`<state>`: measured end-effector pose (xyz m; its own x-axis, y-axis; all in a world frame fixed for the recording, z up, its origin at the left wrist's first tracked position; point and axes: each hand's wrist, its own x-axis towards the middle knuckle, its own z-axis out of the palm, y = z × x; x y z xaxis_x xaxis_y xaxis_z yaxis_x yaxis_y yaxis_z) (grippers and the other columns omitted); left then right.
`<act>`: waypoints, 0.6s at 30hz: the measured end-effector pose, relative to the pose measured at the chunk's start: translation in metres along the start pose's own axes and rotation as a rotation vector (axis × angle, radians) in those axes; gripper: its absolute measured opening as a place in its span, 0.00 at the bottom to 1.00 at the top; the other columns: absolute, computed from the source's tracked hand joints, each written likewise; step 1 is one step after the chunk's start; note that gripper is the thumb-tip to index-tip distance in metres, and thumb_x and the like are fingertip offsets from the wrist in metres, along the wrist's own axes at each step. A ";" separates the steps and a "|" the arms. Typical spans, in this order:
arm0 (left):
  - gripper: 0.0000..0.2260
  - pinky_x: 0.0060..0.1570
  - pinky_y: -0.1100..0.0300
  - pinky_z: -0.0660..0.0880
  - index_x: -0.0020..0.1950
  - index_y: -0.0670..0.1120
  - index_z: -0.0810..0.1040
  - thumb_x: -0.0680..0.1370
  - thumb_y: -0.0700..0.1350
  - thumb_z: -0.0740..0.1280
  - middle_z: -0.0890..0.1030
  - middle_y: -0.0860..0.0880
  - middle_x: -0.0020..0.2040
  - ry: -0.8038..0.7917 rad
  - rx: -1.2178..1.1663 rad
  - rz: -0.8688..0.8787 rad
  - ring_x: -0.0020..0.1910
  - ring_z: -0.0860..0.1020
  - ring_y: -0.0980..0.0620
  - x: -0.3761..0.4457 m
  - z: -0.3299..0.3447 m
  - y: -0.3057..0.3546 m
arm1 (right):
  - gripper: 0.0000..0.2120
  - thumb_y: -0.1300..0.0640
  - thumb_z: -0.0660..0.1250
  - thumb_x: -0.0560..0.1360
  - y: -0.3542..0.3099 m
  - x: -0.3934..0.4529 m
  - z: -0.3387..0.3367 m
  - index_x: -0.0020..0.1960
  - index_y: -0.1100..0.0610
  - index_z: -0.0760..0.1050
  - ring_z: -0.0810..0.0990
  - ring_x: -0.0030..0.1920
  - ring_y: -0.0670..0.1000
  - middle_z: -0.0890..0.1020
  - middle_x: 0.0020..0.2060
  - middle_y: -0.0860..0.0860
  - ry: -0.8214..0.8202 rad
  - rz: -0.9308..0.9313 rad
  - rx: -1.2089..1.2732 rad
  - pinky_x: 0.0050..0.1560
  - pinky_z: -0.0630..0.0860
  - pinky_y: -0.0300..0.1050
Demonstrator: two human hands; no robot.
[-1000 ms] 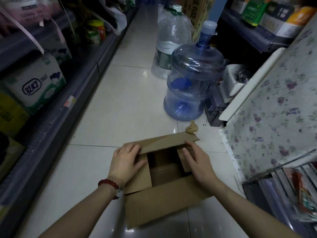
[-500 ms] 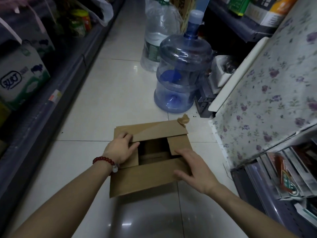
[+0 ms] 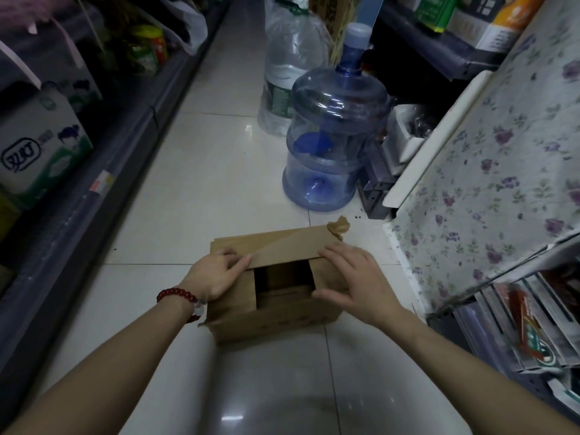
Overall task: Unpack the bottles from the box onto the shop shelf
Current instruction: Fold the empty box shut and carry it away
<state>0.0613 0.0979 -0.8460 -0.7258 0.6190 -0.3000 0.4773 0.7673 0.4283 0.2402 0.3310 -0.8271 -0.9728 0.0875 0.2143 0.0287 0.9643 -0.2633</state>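
Cardboard box [image 3: 276, 312] sits on the tiled floor [image 3: 194, 196] in the aisle, top partly open — no bottles visible in the dark opening. Left hand [image 3: 216, 274] and right hand [image 3: 354, 277] lie flat on opposite flaps, fingers spread, gripping nothing. Blue water jug [image 3: 332, 127] stands just beyond.

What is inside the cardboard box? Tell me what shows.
Through the gap between the flaps, the cardboard box shows only dark brown cardboard surfaces; no bottles are visible. The left hand and right hand rest on the side flaps, which cover the remaining interior.
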 end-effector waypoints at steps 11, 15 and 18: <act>0.24 0.59 0.52 0.71 0.55 0.50 0.79 0.76 0.66 0.54 0.79 0.50 0.58 0.013 -0.111 0.046 0.59 0.75 0.48 -0.006 -0.013 -0.001 | 0.31 0.31 0.50 0.74 0.014 0.053 0.055 0.73 0.44 0.62 0.46 0.77 0.58 0.50 0.78 0.46 -0.115 0.475 0.012 0.73 0.51 0.62; 0.20 0.73 0.46 0.58 0.62 0.61 0.73 0.72 0.64 0.66 0.57 0.51 0.76 0.061 -0.096 -0.024 0.75 0.54 0.43 -0.009 0.007 -0.022 | 0.27 0.38 0.58 0.76 0.021 0.046 0.073 0.73 0.44 0.63 0.47 0.76 0.63 0.47 0.78 0.49 -0.132 0.555 0.223 0.73 0.54 0.58; 0.19 0.73 0.50 0.58 0.60 0.66 0.73 0.71 0.58 0.71 0.49 0.48 0.78 0.053 -0.387 -0.105 0.77 0.52 0.43 -0.011 0.019 -0.031 | 0.28 0.35 0.61 0.73 0.026 0.046 0.075 0.72 0.38 0.63 0.46 0.76 0.66 0.45 0.78 0.45 -0.123 0.609 0.251 0.71 0.59 0.63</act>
<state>0.0639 0.0702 -0.8719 -0.7902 0.5231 -0.3193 0.1845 0.6999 0.6900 0.1794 0.3414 -0.8943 -0.8194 0.5541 -0.1465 0.5409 0.6631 -0.5174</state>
